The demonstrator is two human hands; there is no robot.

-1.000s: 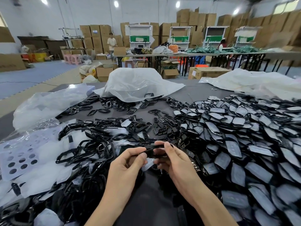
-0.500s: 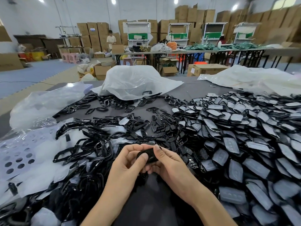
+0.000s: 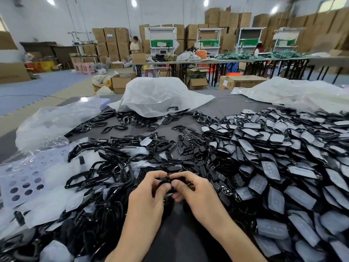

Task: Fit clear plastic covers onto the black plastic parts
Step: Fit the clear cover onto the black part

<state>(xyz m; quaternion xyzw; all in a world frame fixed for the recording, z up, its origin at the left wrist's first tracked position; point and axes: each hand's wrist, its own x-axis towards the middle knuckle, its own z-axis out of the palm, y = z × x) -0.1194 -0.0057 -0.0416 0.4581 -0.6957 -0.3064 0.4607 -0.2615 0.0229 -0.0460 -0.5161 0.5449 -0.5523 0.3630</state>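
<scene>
Black plastic: the part (image 3: 166, 181) sits low centre above the counter (image 3: 222, 108), pinched from both sides. The left hand (image 3: 149, 195) and right hand (image 3: 194, 191) curl round it, thumbs pressing on top, tips nearly touching. Fingers hide most of it, so a clear cover can't be made out. Covered pile (image 3: 273, 167) is right, frames (image 3: 105, 173) left. Versus half a second ago, the hands are closer and less of the part shows.

white plastic bag (image 3: 156, 95) | cardboard box (image 3: 241, 82) | pink stools (image 3: 84, 68) | standing person (image 3: 134, 46)
</scene>
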